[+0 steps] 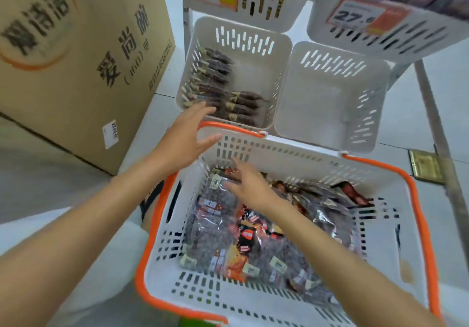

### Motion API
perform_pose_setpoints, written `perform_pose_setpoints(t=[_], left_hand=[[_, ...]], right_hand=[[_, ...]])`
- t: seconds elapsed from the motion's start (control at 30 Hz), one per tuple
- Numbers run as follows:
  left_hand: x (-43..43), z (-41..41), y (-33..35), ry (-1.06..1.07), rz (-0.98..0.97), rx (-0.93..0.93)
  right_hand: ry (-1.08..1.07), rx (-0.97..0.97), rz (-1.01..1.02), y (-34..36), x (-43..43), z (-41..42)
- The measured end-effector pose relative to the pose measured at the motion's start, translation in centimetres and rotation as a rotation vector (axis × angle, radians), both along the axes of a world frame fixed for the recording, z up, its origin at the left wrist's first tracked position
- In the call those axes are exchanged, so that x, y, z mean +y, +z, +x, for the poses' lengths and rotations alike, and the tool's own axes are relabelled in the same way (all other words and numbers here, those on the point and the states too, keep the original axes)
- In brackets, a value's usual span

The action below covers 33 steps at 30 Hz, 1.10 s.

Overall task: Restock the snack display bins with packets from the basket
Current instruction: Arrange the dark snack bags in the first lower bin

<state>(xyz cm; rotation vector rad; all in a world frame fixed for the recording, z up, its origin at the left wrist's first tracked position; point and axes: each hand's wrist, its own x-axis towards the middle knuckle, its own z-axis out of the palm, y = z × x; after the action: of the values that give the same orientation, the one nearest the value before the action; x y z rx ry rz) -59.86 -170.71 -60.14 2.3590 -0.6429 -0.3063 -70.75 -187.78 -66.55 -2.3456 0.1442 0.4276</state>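
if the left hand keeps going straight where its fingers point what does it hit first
Most likely the dark packets in the lower left bin; the left hand points at them over the basket rim, depth unclear.

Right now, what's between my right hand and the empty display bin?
Only the basket's slotted far wall, seen in the head view, stands between the right hand and the empty bin.

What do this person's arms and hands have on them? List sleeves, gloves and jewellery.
The left hand and right hand are bare: no gloves, and no rings that show. The left forearm and right forearm are bare right to the frame's edge, with no sleeve, watch or bracelet in view. Motion blur hides any finer marks.
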Motion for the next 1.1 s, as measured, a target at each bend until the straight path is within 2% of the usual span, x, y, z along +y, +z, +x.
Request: perform_pose_setpoints(t=[0.07, 0.1, 0.2, 0.23, 0.33, 0.4, 0.5, 0.63, 0.73, 0.9, 1.03, 1.1], left_hand=[[0.3, -2.5, 0.3, -0.008, 0.019, -0.033], [0.3, -3.7, 0.6, -0.012, 0.012, -0.051], [-0.3, -6.5, 0.7, -0.030, -0.015, -0.071], [-0.6, -7.3, 0.8, -0.024, -0.036, -0.022], [-2.1, -8.9, -0.2, 0.020, -0.111, 0.442], [-2.9, -9.3, -1.6, 0.091, -0.143, 0.617], [-3.1, -9.3, -3.2, 0.209, -0.146, 0.551], [-1.7, -8.8, -4.0, 0.285, -0.202, 0.620], [-1.2, -8.8, -4.4, 0.355, -0.210, 0.574], [-0.8, -8.5, -4.5, 0.363, -0.214, 0.578], [-2.4, -8.3, -2.9, 0.297, -0.309, 0.665], [-3.9, -8.5, -1.4, 0.192, -0.332, 0.733]], right_hand=[[0.025, 0.084, -0.156, -3.9, 0.3, -1.1], [0.021, 0.112, -0.170, -5.0, 0.3, -1.6], [-0.047, 0.103, 0.060, -4.3, -1.1, -2.7], [-0.073, 0.065, 0.153, -2.9, -2.1, -3.1], [-0.108, 0.002, 0.422, 2.0, -5.3, -4.1], [-0.134, 0.035, 0.505, 3.7, -7.0, -4.5], [-0.194, 0.133, 0.382, 3.3, -9.2, -4.4], [-0.222, 0.333, 0.092, -1.0, -9.4, -4.8], [-0.138, 0.336, -0.111, -4.5, -8.6, -5.2], [-0.030, 0.191, 0.081, -0.1, -8.3, -5.2], [-0.034, 0.077, 0.219, 5.4, -8.4, -3.0], [0.001, -0.034, 0.162, 7.6, -7.6, -2.1]])
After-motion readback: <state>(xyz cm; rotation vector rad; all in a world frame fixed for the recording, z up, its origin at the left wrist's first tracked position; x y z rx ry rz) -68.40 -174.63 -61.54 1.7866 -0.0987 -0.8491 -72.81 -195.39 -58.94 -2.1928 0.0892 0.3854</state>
